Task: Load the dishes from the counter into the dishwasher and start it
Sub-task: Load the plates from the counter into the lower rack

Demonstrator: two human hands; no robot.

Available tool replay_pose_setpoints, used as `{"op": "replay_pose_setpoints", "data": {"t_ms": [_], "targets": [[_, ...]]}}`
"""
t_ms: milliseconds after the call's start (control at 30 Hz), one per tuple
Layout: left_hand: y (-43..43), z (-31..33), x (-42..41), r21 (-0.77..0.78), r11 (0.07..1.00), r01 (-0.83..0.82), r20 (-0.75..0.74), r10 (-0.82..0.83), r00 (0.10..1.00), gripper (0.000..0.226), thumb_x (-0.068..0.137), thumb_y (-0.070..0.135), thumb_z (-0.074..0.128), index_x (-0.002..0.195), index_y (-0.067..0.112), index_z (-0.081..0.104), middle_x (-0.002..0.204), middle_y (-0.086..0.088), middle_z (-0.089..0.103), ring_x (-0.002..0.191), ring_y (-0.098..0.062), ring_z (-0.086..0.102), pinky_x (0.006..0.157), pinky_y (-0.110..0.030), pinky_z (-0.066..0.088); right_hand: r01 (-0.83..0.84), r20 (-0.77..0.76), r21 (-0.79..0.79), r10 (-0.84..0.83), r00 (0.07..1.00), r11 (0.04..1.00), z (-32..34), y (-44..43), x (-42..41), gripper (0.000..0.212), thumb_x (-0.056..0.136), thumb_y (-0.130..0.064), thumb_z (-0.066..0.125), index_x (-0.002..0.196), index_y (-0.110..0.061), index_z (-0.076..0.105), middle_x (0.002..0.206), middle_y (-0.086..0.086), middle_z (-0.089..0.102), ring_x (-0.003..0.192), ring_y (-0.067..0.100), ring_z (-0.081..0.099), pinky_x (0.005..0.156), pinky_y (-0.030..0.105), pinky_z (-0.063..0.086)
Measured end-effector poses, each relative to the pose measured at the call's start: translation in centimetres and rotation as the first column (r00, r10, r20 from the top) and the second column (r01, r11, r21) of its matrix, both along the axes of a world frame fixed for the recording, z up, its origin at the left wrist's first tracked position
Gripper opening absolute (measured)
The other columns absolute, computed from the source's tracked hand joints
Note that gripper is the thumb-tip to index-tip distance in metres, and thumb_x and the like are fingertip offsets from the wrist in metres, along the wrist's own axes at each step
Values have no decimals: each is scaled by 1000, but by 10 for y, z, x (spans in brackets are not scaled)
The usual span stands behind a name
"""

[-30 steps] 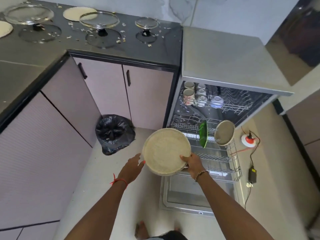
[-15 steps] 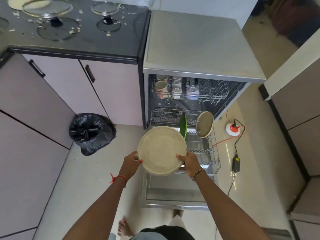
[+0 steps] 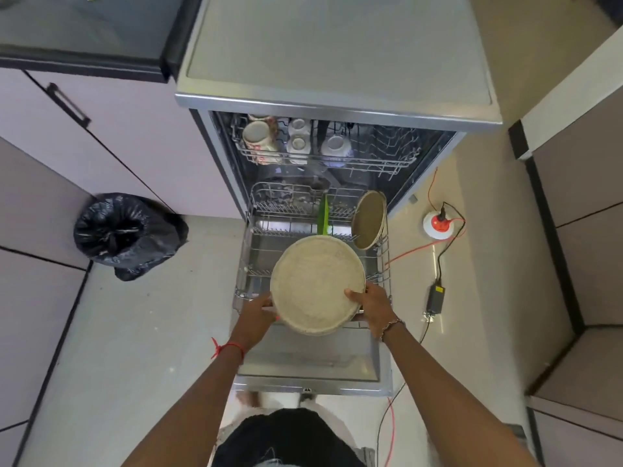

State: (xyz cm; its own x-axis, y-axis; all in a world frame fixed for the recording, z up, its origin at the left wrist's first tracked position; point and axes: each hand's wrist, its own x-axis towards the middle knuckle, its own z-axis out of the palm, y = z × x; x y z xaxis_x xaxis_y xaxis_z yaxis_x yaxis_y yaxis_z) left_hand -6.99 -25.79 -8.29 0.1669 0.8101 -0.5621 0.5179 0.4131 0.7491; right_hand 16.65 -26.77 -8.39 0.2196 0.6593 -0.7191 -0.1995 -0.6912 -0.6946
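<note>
Your right hand (image 3: 372, 303) grips the plate (image 3: 317, 284) at its right rim, thumb on its face — your left hand (image 3: 258, 311) holds the left edge. You have it tilted over the pulled-out lower rack (image 3: 258, 261) of the dishwasher (image 3: 337, 62), in front of a green plate (image 3: 323, 217) and a brown plate (image 3: 368, 220) standing on edge there.

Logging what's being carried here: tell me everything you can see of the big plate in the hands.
The plate is large, round, cream-coloured, with a speckled matte face and a low raised rim; it looks ceramic. It is tilted, face toward the camera, over the pulled-out lower rack. The left hand grips its left edge; the right hand grips its lower right edge, thumb on the face.
</note>
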Motion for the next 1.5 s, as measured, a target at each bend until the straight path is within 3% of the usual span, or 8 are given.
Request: {"op": "replay_pose_setpoints", "data": {"t_ms": [200, 333, 533, 800, 967, 1067, 1233, 1500], "targets": [[10, -51, 19, -49, 990, 130, -121, -135, 983, 56, 87, 0, 59, 139, 7, 39, 137, -12, 48, 123, -25, 49, 95, -22, 36, 25, 129, 19, -28, 991, 999, -29, 16, 25, 33, 85, 2, 60, 118, 2, 56, 104, 9, 58, 95, 27, 55, 52, 30, 56], [14, -98, 25, -47, 928, 369, -248, -368, 896, 57, 92, 11, 54, 144, 7, 30, 148, -10, 34, 137, -22, 32, 111, -26, 22, 4, 345, 105, -40, 938, 994, -59, 31, 41, 21, 83, 5, 59, 103, 11, 60, 91, 11, 59, 84, 24, 53, 54, 19, 50], [15, -168, 43, -38, 761, 647, -400, -605, 688, 61, 95, 16, 48, 148, 8, 17, 156, -7, 16, 144, -18, 12, 115, -27, 10, 18, 537, 212, -132, 834, 977, -100, 59, 57, 12, 81, 1, 58, 88, 9, 64, 78, 9, 57, 57, -1, 45, 49, 4, 35], [14, -254, 74, -24, 560, 828, -497, -726, 476, 52, 99, 5, 29, 148, 10, 15, 156, -7, 16, 144, -18, 16, 117, -30, 12, -94, 732, 302, -167, 661, 949, -155, 111, 72, 17, 83, 1, 52, 91, 12, 63, 74, 7, 52, 56, 10, 39, 50, 1, 31], [16, -275, 86, -45, 469, 882, -486, -782, 391, 33, 93, 5, 49, 125, 9, 58, 113, -18, 60, 104, -26, 61, 88, -29, 49, -211, 816, 235, -74, 574, 949, -191, 155, 84, 18, 85, -1, 51, 94, 11, 61, 83, 19, 64, 69, 19, 45, 52, 9, 30], [17, -284, 81, 72, 429, 900, -496, -768, 406, 36, 44, 13, 92, 75, 22, 75, 55, -2, 61, 45, -14, 61, 41, -15, 48, -220, 833, 162, -14, 553, 962, -206, 181, 86, 22, 90, -4, 48, 103, 11, 58, 92, 14, 60, 78, 17, 45, 58, 7, 31], [16, -284, 80, 121, 417, 901, -448, -787, 425, 50, 28, 13, 95, 73, 23, 76, 51, 4, 62, 44, -5, 59, 39, -13, 46, -261, 847, 119, 39, 529, 958, -215, 222, 81, 34, 93, -4, 43, 125, 2, 49, 97, 7, 54, 88, 17, 52, 84, 21, 47], [20, -278, 79, 110, 431, 896, -413, -800, 435, 50, 9, 29, 94, 54, 30, 72, 43, 13, 57, 39, 3, 54, 37, -9, 42, -283, 846, -44, 186, 499, 958, -239, 250, 78, 30, 95, -5, 39, 121, 7, 49, 121, 17, 54, 112, 28, 51, 86, 23, 41]]}}
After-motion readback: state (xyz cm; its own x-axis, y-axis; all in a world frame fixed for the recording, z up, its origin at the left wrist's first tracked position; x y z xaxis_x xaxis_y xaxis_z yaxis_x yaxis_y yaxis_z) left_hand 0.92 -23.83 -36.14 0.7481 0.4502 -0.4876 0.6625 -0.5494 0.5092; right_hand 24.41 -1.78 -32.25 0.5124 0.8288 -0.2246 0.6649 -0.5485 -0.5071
